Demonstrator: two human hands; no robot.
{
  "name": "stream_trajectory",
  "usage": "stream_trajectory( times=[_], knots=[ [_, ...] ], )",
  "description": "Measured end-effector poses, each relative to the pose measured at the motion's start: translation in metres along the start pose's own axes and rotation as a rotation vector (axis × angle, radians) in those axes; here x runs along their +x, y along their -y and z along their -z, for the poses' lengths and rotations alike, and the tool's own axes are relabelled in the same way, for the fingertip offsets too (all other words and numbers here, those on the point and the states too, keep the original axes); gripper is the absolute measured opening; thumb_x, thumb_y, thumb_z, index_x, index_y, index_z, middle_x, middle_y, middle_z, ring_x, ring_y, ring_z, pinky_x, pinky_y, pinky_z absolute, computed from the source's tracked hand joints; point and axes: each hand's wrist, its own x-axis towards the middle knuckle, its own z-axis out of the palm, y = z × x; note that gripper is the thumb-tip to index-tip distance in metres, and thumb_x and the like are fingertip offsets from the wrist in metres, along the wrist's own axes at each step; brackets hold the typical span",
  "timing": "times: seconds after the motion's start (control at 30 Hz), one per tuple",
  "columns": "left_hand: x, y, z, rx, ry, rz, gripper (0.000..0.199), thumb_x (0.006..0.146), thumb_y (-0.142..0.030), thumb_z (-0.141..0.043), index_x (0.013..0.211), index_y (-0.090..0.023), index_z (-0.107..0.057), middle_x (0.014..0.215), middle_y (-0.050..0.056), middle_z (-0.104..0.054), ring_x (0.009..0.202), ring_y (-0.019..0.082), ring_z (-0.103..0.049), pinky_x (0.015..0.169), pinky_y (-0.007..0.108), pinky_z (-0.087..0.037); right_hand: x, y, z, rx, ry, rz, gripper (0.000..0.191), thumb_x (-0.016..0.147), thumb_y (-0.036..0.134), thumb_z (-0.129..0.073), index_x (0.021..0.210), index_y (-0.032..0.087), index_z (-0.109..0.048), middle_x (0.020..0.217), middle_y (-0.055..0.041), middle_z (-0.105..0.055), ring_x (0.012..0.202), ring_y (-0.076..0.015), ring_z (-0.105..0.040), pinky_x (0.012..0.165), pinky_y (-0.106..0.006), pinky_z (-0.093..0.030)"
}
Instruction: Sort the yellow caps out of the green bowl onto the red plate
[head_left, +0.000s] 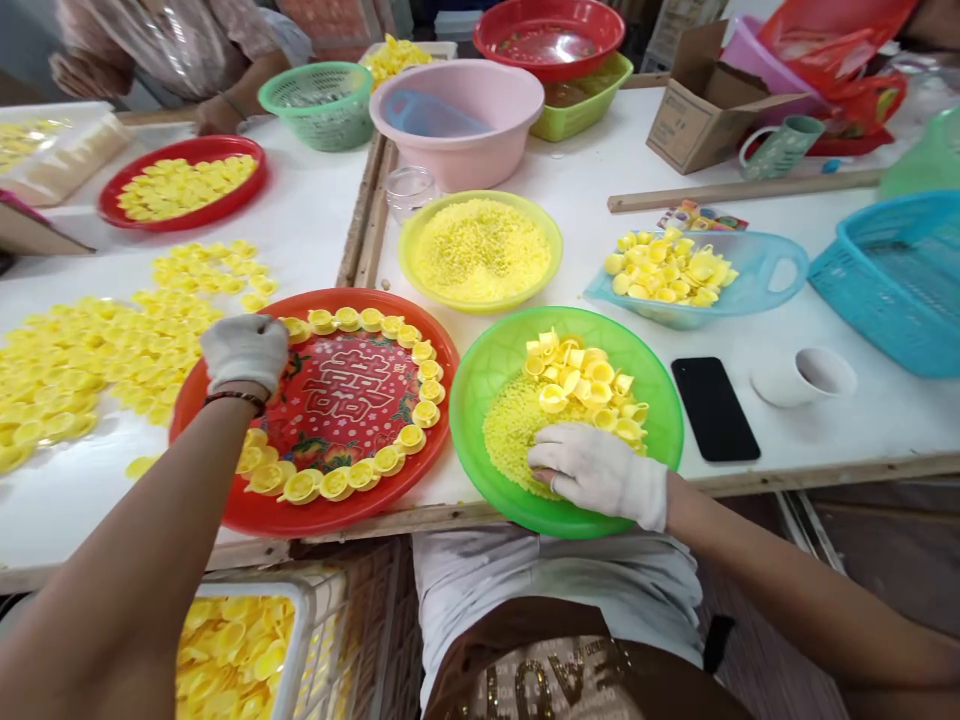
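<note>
My left hand (pixel 245 355), in a white glove, is closed over the left rim of a red tray (pixel 442 400); what it may hold is hidden. Small yellow cups (pixel 411 438) line the inside edge of this tray, around its red patterned middle. In the green tray (pixel 472 400) my gloved right hand (pixel 589 470) touches a bed of small yellow pieces (pixel 510 430), fingers curled together, with their tips hidden. More yellow cups (pixel 581 375) are heaped just beyond that hand.
A yellow bowl of small pieces (pixel 480 250) stands behind both trays. Loose yellow cups (pixel 97 350) spread across the left. On the right are a blue scoop (pixel 757 270), a black phone (pixel 716 410) and a white cup (pixel 795 378). Another person's hand (pixel 217 115) rests at the back left.
</note>
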Motion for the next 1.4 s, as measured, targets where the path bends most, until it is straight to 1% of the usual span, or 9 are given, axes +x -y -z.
stream_trajectory(
  times=[0.17,0.3,0.43,0.6,0.73,0.83,1.0,1.17,1.4],
  knots=[
    [0.006,-0.016,0.0,0.098,-0.126,0.044,0.024,0.084,-0.035,-0.057,0.068,-0.019,-0.05,0.059,-0.002,-0.034,0.066,0.014,-0.029,0.075,0.027,-0.037,0.007,0.008,0.004,-0.198,0.108,-0.044,0.027,0.096,0.029,-0.062,0.118,0.014,-0.067,0.121,-0.0149,-0.066,0.108,-0.0301,-0.062,0.086,-0.042,-0.049],
    [-0.037,-0.093,0.012,-0.1,-0.262,-0.262,0.017,0.085,-0.031,-0.06,0.088,-0.018,-0.07,0.074,0.002,-0.063,0.079,0.017,-0.05,0.081,0.029,-0.041,0.011,0.016,0.004,-0.176,0.282,-0.172,0.032,0.103,0.035,-0.051,0.12,0.012,-0.066,0.114,-0.017,-0.072,0.101,-0.0313,-0.067,0.08,-0.041,-0.049],
    [-0.115,-0.192,0.006,-0.32,0.142,-0.683,0.023,0.09,-0.029,-0.054,0.085,-0.017,-0.074,0.078,0.004,-0.069,0.073,0.018,-0.058,0.07,0.028,-0.042,0.011,0.014,0.003,-0.023,0.29,-0.229,0.027,0.104,0.033,-0.049,0.111,0.014,-0.067,0.104,-0.0138,-0.075,0.088,-0.0253,-0.069,0.072,-0.034,-0.046],
    [-0.152,-0.255,-0.04,-0.275,0.615,-0.68,0.018,0.087,-0.024,-0.058,0.078,-0.016,-0.071,0.073,0.004,-0.067,0.069,0.018,-0.056,0.063,0.029,-0.039,0.006,-0.001,0.011,0.584,-0.196,-0.286,0.022,0.1,0.032,-0.055,0.083,0.018,-0.058,0.074,-0.0015,-0.062,0.066,-0.0141,-0.056,0.064,-0.028,-0.043],
    [-0.15,-0.253,-0.053,-0.322,0.685,-0.618,0.015,0.083,-0.019,-0.058,0.069,-0.016,-0.064,0.066,0.002,-0.062,0.065,0.016,-0.055,0.062,0.028,-0.04,0.003,-0.013,0.026,1.444,-0.501,-0.358,0.032,0.096,0.052,-0.057,0.087,0.022,-0.05,0.066,0.0063,-0.049,0.046,-0.0072,-0.042,0.043,-0.021,-0.027],
    [-0.16,-0.241,-0.041,-0.511,0.77,-0.444,0.013,0.084,-0.024,-0.059,0.073,-0.017,-0.061,0.066,0.002,-0.064,0.063,0.015,-0.058,0.061,0.027,-0.045,0.003,-0.017,0.035,1.707,-0.581,-0.348,0.039,0.09,0.057,-0.066,0.09,0.021,-0.052,0.07,0.0058,-0.053,0.046,-0.0056,-0.046,0.041,-0.018,-0.026],
    [-0.192,-0.227,-0.027,-0.927,1.075,-0.152,0.029,0.076,-0.039,-0.075,0.081,-0.016,-0.059,0.072,0.003,-0.067,0.064,0.015,-0.065,0.062,0.026,-0.053,0.009,-0.012,0.037,1.65,-0.753,-0.265,0.041,0.087,0.056,-0.072,0.083,0.02,-0.054,0.064,0.0078,-0.049,0.041,-0.003,-0.04,0.039,-0.017,-0.024],
    [-0.209,-0.231,-0.03,-1.098,1.144,-0.063,0.038,0.069,-0.046,-0.081,0.077,-0.015,-0.06,0.072,0.001,-0.062,0.062,0.012,-0.061,0.061,0.024,-0.053,0.012,-0.007,0.028,1.459,-0.922,-0.163,0.04,0.092,0.06,-0.066,0.085,0.022,-0.055,0.067,0.0062,-0.048,0.047,-0.006,-0.045,0.043,-0.022,-0.035],
    [-0.212,-0.234,-0.03,-1.134,1.131,-0.048,0.035,0.072,-0.045,-0.08,0.075,-0.015,-0.064,0.069,0.0,-0.059,0.063,0.012,-0.058,0.065,0.026,-0.055,0.012,-0.01,0.025,1.425,-0.94,-0.067,0.037,0.097,0.058,-0.061,0.087,0.024,-0.054,0.071,0.0051,-0.046,0.05,-0.0078,-0.049,0.049,-0.025,-0.041]
  ],
)
